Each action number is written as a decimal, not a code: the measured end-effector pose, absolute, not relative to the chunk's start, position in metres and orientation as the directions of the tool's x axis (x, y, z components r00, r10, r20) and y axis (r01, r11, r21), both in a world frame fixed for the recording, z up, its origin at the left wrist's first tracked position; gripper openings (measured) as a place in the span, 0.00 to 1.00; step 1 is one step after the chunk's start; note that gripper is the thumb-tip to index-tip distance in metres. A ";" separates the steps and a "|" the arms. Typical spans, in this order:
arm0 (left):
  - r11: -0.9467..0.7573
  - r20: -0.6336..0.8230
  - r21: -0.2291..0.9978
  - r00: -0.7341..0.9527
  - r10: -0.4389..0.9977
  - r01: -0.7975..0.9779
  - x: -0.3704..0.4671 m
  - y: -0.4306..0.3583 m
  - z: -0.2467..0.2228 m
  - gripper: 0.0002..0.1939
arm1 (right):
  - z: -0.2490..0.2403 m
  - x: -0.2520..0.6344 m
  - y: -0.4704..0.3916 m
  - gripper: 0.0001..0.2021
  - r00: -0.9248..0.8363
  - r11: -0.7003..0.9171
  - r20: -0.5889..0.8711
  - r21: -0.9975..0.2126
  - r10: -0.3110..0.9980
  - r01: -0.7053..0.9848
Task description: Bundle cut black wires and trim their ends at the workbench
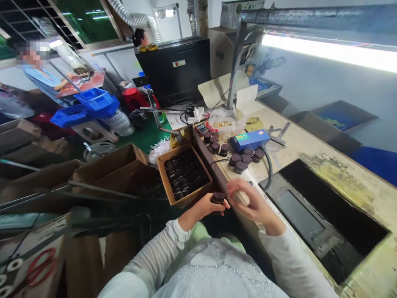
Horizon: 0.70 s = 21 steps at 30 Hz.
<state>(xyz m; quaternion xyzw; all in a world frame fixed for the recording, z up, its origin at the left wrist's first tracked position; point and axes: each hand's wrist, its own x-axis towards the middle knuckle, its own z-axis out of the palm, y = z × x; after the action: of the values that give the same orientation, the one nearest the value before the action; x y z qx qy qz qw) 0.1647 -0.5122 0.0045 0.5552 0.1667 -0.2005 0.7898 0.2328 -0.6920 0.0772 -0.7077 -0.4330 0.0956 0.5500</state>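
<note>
My left hand [203, 207] is closed around a dark, round bundle [218, 198] with a light band about it, its flat end facing up. Just to its right, my right hand [256, 203] is closed on a pale wooden block [242, 198], at the worktable's edge; part of the block is hidden by the fingers. Beyond my left hand stands an open cardboard box [163, 178] with rows of similar dark bundles inside. More banded bundles [240, 167] stand grouped on the table, next to a blue box [251, 141].
The wooden worktable [297, 136] has a dark rectangular opening [350, 223] at right. A grey hose [269, 169] curves beside the blue box. Red-handled scissors [41, 265] lie at lower left. Large cartons [105, 169] stand at left. Two people are farther back.
</note>
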 end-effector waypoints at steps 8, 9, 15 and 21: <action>-0.035 -0.598 0.798 0.798 0.071 0.601 0.247 -0.397 0.011 0.11 | 0.016 0.221 -0.694 0.12 0.878 -0.312 -0.082 -0.947 0.472 0.079; -0.127 -0.585 0.795 0.805 0.102 0.593 0.266 -0.378 0.015 0.11 | 0.010 0.218 -0.690 0.12 0.883 -0.318 -0.109 -0.947 0.457 0.047; -0.485 -0.443 0.729 0.873 0.205 0.484 0.398 -0.305 0.039 0.08 | -0.004 0.214 -0.652 0.13 0.931 -0.336 -0.127 -0.942 0.341 -0.005; -0.812 -0.196 0.485 0.945 0.262 0.326 0.492 -0.305 0.049 0.20 | -0.013 0.215 -0.627 0.11 0.954 -0.380 -0.087 -0.925 0.286 0.029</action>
<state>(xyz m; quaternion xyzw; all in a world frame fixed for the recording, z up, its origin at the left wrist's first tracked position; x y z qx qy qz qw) 0.4921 -0.3050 0.0489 0.9498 0.1549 -0.0599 0.2650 0.2147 -0.6269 -0.0134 -0.8223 -0.0956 0.1169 0.5486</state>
